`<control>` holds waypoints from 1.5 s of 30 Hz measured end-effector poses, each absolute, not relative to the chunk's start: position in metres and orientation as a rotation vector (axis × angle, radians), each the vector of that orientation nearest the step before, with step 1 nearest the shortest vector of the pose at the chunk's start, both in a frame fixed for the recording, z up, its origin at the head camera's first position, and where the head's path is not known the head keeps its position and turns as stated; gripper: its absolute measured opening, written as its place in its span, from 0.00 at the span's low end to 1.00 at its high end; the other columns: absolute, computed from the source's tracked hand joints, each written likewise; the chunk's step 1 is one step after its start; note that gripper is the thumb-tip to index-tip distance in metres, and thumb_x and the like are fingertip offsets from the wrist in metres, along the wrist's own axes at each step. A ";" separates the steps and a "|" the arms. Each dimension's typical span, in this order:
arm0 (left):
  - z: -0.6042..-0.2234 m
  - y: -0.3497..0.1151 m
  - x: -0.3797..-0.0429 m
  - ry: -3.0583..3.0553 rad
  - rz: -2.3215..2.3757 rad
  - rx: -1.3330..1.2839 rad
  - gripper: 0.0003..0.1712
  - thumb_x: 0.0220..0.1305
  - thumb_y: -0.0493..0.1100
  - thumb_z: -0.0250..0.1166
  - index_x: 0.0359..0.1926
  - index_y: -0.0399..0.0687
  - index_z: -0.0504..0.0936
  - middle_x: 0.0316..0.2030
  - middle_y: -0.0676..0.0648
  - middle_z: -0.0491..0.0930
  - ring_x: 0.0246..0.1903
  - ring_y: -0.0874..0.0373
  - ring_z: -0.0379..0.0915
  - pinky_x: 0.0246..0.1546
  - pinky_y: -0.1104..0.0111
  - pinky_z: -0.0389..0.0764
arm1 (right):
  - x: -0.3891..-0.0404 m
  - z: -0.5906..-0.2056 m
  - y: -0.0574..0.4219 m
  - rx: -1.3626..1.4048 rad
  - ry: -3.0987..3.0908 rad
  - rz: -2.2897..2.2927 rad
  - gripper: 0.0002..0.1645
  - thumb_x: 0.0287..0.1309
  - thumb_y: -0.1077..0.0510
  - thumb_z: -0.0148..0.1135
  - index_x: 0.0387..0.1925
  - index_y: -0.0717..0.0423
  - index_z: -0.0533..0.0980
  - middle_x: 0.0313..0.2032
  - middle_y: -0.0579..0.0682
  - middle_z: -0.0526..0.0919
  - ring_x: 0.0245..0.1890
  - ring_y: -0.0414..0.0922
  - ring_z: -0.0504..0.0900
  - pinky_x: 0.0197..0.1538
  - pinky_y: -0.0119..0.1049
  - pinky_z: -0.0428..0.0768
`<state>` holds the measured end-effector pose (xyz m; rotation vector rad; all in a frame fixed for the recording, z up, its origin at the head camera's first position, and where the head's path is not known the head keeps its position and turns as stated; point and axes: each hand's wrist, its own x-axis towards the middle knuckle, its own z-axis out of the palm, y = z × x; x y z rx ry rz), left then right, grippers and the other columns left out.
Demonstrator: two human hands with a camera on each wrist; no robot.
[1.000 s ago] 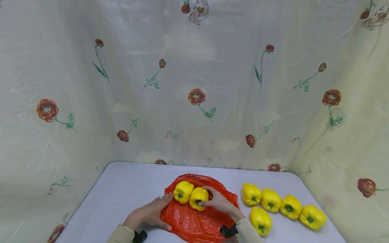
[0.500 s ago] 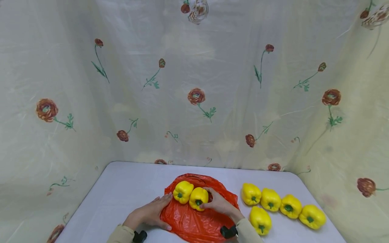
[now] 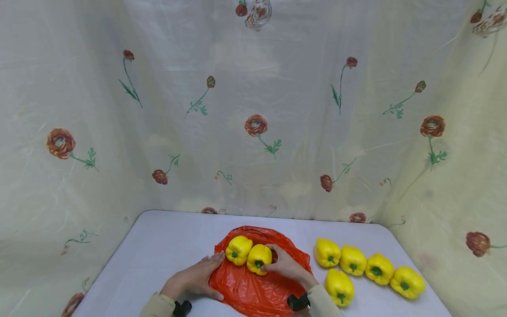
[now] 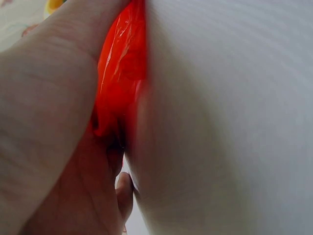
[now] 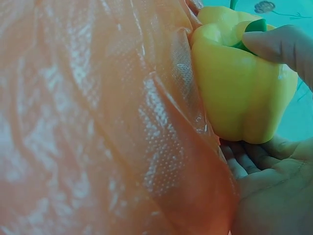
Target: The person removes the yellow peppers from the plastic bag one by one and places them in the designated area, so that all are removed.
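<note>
A red plastic bag [image 3: 253, 293] lies spread on the table, with two yellow bell peppers on it. My right hand [image 3: 286, 265] grips the right-hand bell pepper [image 3: 258, 254]. In the right wrist view the thumb [image 5: 279, 45] lies by the green stem of that bell pepper [image 5: 239, 93], with the fingers under its far side. The other bell pepper [image 3: 238, 247] sits against it on the left. My left hand [image 3: 198, 278] rests at the bag's left edge, fingers extended; the left wrist view shows it beside the red plastic [image 4: 120, 73].
Several more yellow bell peppers stand right of the bag: a slanting row [image 3: 352, 260] and a single bell pepper [image 3: 339, 287] nearer me. The white table [image 3: 170, 233] is enclosed by a flowered curtain [image 3: 222, 145] at the back and sides.
My right thumb has shifted slightly to the right, off the stem of the held bell pepper. The left hand, the bag and the other bell peppers stay where they were.
</note>
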<state>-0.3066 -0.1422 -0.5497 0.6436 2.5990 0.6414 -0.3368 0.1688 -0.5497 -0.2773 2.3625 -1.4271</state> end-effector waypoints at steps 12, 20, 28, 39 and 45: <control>-0.546 -0.141 -0.304 2.596 0.646 0.641 0.68 0.40 0.74 0.70 0.76 0.50 0.51 0.76 0.48 0.50 0.75 0.51 0.44 0.74 0.45 0.45 | -0.334 -0.544 0.170 -0.339 2.356 -1.428 0.48 0.46 0.43 0.75 0.65 0.53 0.63 0.61 0.54 0.70 0.58 0.52 0.70 0.64 0.60 0.69; -0.544 -0.141 -0.303 2.602 0.644 0.649 0.67 0.40 0.72 0.71 0.76 0.50 0.51 0.76 0.48 0.50 0.75 0.50 0.44 0.73 0.45 0.46 | -0.330 -0.533 0.169 -0.375 2.353 -1.421 0.49 0.46 0.40 0.74 0.65 0.53 0.64 0.62 0.53 0.70 0.58 0.51 0.70 0.63 0.58 0.71; -0.543 -0.141 -0.302 2.598 0.645 0.657 0.67 0.41 0.72 0.71 0.76 0.49 0.51 0.76 0.48 0.50 0.75 0.49 0.44 0.74 0.45 0.46 | -0.328 -0.527 0.169 -0.349 2.347 -1.428 0.50 0.44 0.38 0.74 0.66 0.51 0.63 0.62 0.52 0.70 0.58 0.51 0.70 0.63 0.58 0.72; -0.546 -0.142 -0.303 2.597 0.641 0.661 0.67 0.41 0.73 0.71 0.76 0.50 0.50 0.76 0.48 0.49 0.75 0.50 0.44 0.74 0.45 0.45 | -0.322 -0.517 0.172 -0.357 2.351 -1.447 0.50 0.45 0.37 0.73 0.66 0.50 0.63 0.63 0.51 0.70 0.59 0.51 0.70 0.63 0.56 0.73; -0.546 -0.141 -0.304 2.597 0.647 0.654 0.67 0.40 0.72 0.71 0.76 0.50 0.51 0.76 0.48 0.50 0.75 0.50 0.44 0.73 0.45 0.46 | -0.317 -0.509 0.175 -0.385 2.331 -1.474 0.49 0.48 0.40 0.73 0.66 0.53 0.63 0.63 0.53 0.69 0.60 0.51 0.70 0.63 0.54 0.74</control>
